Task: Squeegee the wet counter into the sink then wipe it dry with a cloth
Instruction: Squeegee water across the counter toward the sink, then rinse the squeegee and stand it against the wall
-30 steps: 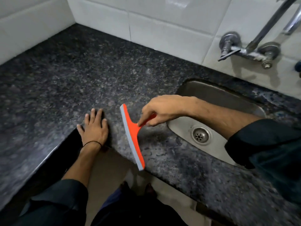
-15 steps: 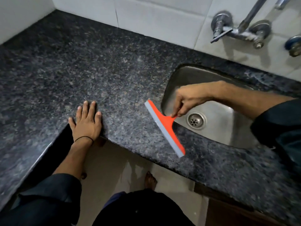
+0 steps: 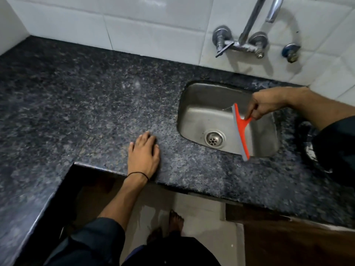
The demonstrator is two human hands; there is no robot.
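Observation:
My right hand (image 3: 264, 107) grips the handle of an orange squeegee (image 3: 240, 129) with a grey blade. The squeegee hangs above the steel sink (image 3: 201, 112), its blade running from the basin's far right down past the front rim. The drain (image 3: 214, 139) shows just left of the blade. My left hand (image 3: 144, 156) lies flat, fingers together, on the dark speckled granite counter (image 3: 92, 104) near its front edge, left of the sink. No cloth is in view.
A wall-mounted tap (image 3: 240, 42) with a lever and spout sticks out of the white tiled wall (image 3: 149, 25) above the sink. The counter is L-shaped, wrapping round on the left. My bare feet (image 3: 172, 221) stand on the tiled floor below.
My right hand has swept the squeegee rightward off the counter and over the sink basin. My left hand stays pressed on the counter. The camera has shifted right.

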